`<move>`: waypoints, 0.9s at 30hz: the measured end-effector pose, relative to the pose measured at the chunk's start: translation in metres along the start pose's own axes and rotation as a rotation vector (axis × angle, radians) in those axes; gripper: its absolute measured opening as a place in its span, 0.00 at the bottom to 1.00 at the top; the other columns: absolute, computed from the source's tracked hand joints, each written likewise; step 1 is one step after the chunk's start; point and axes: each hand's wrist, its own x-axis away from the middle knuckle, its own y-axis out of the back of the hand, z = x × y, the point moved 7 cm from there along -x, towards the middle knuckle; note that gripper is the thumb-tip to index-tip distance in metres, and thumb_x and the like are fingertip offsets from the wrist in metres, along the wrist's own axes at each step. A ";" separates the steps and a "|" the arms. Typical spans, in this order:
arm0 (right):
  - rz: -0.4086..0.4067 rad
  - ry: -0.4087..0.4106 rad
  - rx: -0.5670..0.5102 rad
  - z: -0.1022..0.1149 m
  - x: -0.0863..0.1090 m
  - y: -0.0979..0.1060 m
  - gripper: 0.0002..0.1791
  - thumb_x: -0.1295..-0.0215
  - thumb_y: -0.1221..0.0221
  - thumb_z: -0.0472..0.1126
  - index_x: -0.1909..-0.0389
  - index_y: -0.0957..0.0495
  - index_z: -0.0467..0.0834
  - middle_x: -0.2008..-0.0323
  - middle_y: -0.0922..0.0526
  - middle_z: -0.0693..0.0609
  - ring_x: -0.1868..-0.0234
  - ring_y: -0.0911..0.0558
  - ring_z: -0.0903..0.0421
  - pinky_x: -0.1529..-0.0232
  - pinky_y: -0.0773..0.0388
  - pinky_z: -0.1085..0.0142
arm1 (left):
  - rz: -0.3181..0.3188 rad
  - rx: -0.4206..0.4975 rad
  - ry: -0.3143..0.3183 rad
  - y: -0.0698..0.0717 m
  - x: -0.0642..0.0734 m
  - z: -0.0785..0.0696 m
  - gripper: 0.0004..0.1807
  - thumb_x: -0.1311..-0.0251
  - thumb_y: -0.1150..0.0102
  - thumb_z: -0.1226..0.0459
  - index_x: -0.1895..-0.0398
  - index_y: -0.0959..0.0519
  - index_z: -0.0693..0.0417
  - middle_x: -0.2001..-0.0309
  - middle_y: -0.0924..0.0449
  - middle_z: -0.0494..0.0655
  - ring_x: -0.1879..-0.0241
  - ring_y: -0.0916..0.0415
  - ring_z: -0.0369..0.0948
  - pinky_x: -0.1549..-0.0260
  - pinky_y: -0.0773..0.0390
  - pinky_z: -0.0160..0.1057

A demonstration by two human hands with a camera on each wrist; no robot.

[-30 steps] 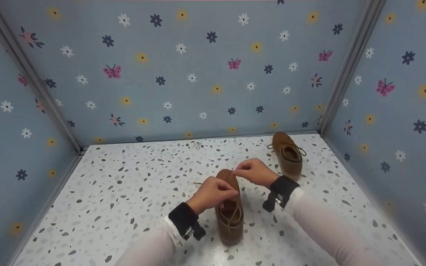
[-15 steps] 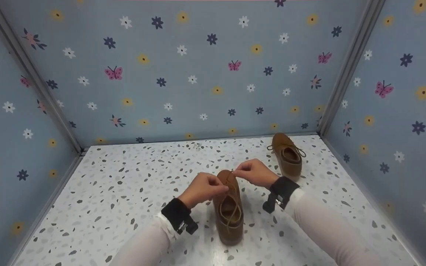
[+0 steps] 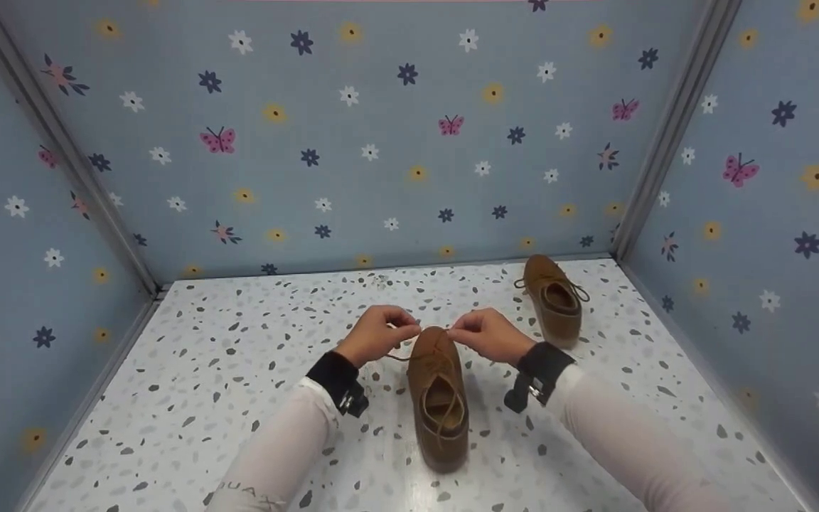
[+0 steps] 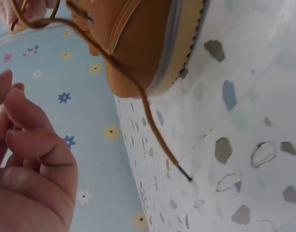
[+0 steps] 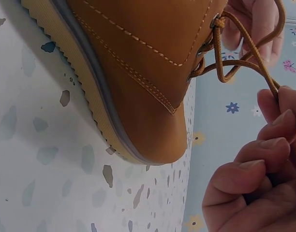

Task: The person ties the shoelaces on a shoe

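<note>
A brown lace-up shoe (image 3: 420,384) stands on the speckled floor, toe pointing away from me. Just right of its toe, my right hand (image 3: 495,338) pinches a brown shoelace (image 5: 273,84) between thumb and fingertip, as the right wrist view shows. My left hand (image 3: 372,336) is at the left of the toe, fingers loosely bent, with nothing seen between them. In the left wrist view a free lace end (image 4: 150,118) hangs past the shoe's side, its dark tip near the floor. The shoe's lacing is partly hidden by strands.
A matching brown shoe (image 3: 559,323), its lace tied in a bow, stands at the back right near the corner. Blue flowered panels (image 3: 381,142) enclose the white speckled floor (image 3: 260,370) at the back and both sides.
My left hand has moved from above the shoe's opening forward and left, to beside the toe. A lace end now shows on the shoe's left side. The right hand keeps its place.
</note>
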 end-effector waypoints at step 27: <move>-0.010 -0.077 -0.072 -0.010 0.000 -0.004 0.12 0.26 0.38 0.53 0.59 0.13 0.51 0.67 0.21 0.56 0.66 0.24 0.57 0.66 0.27 0.65 | 0.179 -0.055 0.006 -0.027 -0.012 -0.012 0.06 0.31 0.37 0.55 0.60 0.11 0.40 0.56 0.13 0.39 0.56 0.19 0.38 0.57 0.19 0.39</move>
